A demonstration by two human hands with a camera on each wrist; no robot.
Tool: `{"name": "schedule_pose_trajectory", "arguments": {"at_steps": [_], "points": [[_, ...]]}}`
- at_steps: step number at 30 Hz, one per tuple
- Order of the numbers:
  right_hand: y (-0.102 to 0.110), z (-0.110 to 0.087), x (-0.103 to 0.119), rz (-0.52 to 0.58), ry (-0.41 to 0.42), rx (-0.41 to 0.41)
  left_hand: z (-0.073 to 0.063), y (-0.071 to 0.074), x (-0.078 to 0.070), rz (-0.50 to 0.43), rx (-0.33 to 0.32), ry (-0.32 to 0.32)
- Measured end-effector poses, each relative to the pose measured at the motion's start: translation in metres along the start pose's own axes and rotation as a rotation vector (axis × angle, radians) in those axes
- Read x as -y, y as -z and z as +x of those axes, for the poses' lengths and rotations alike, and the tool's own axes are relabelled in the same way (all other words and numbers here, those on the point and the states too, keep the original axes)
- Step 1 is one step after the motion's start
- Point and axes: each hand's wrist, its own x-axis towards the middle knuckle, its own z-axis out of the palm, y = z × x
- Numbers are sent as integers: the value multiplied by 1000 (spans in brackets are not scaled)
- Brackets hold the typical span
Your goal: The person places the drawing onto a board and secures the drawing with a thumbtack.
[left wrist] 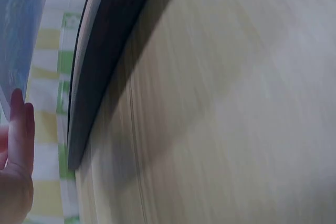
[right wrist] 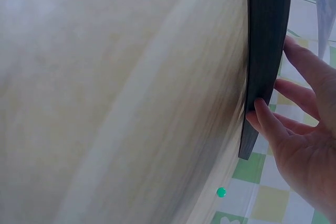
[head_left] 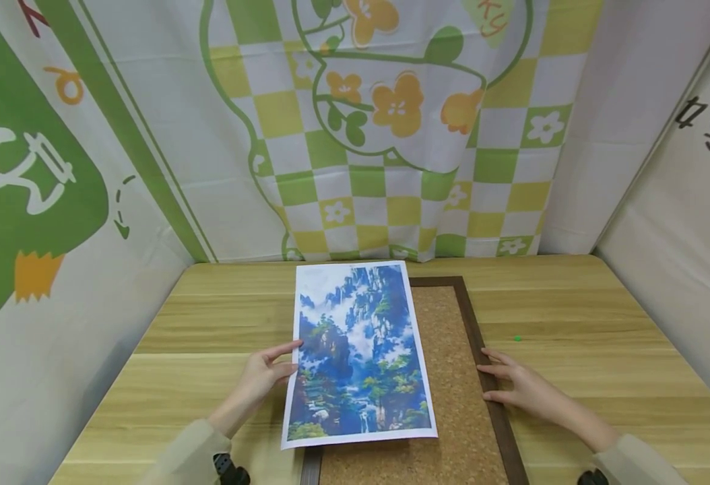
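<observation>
A printed landscape picture (head_left: 355,350) of blue mountains and waterfalls, with a white border, is held over the left part of a cork board (head_left: 452,377). The board has a brown frame (right wrist: 269,30) and lies on the table. My left hand (head_left: 261,377) pinches the sheet's left edge between thumb and fingers; the left wrist view shows the sheet raised above the frame. Spread fingers of my right hand (head_left: 525,389) touch the frame's right side, as the right wrist view shows. The sheet hides most of the board's left side.
A small green round thing (head_left: 517,338) lies on the wooden table (head_left: 585,350), right of the board. Behind the table hangs a patterned curtain (head_left: 373,195). Fabric walls (head_left: 670,222) stand at both sides.
</observation>
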Motion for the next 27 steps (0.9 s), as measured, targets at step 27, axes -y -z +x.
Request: {"name": "schedule_pose_trajectory", "arguments": {"at_steps": [27], "points": [[3,2,1,-1,25,-4,-14,-76,1,18,126,-24]]}}
